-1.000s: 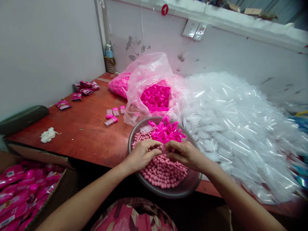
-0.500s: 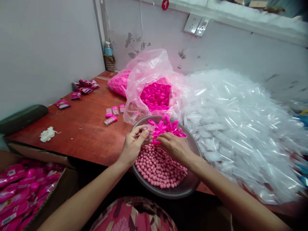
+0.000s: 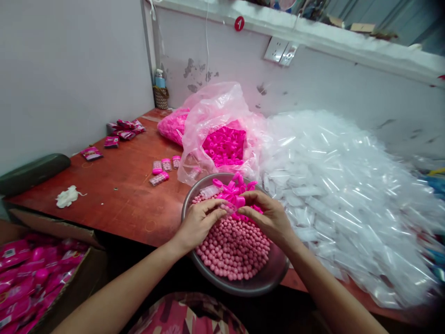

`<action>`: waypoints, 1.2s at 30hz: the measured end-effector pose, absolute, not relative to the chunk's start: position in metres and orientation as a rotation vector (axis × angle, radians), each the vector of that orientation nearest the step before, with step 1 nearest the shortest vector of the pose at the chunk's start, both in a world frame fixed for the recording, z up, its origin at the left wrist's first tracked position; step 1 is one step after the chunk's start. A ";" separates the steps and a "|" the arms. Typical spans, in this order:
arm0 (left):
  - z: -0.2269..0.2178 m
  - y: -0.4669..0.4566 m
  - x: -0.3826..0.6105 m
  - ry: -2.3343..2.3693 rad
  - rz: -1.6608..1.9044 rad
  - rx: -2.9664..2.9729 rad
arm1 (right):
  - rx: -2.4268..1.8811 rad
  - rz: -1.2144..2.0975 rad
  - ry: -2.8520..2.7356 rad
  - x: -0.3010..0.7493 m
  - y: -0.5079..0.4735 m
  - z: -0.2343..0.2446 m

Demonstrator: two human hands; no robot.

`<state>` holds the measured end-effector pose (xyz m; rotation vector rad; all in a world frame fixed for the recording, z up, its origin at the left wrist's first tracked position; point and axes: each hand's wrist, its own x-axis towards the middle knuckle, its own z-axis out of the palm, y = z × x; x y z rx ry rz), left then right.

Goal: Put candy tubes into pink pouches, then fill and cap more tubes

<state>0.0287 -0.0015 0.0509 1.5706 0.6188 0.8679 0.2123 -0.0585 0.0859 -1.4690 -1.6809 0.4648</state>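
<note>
My left hand (image 3: pixel 199 222) is closed on a small clear plastic container (image 3: pixel 227 208), with some pink beads inside. At its right end, my right hand (image 3: pixel 269 215) pinches a bright pink plastic cap (image 3: pixel 239 202); whether the cap is seated on the container I cannot tell. Both hands are over a grey metal bowl (image 3: pixel 239 291). Round pink beads (image 3: pixel 232 250) fill much of the bowl, and a heap of pink caps (image 3: pixel 231 186) lies at its far side. Another clear container (image 3: pixel 210 191) rests on the beads near the left rim.
Behind the bowl stands an open pink plastic bag (image 3: pixel 198 120) of caps. Several filled containers (image 3: pixel 166 164) lie on the red-brown table (image 3: pixel 132 213). Clear plastic pieces (image 3: pixel 333 185) are piled at right. A cardboard box (image 3: pixel 83 278) of pink packages stands lower left.
My right hand has lifted off the cap heap and brought a pink cap to the container in my left hand. The left hand has lowered slightly. The camera view has tilted up.
</note>
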 end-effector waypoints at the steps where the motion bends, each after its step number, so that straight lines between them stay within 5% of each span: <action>1: 0.052 -0.002 0.029 0.619 0.877 1.606 | -1.442 0.452 -1.693 0.211 -0.061 0.089; 19: 0.052 -0.016 0.019 0.513 0.993 2.149 | -1.409 0.070 -2.233 0.187 -0.080 0.089; 28: 0.057 -0.004 0.018 0.607 0.942 1.347 | -1.233 1.118 -1.211 0.198 -0.079 0.087; 36: 0.058 -0.012 0.018 0.485 1.037 1.765 | -1.126 1.567 -0.912 0.193 -0.068 0.086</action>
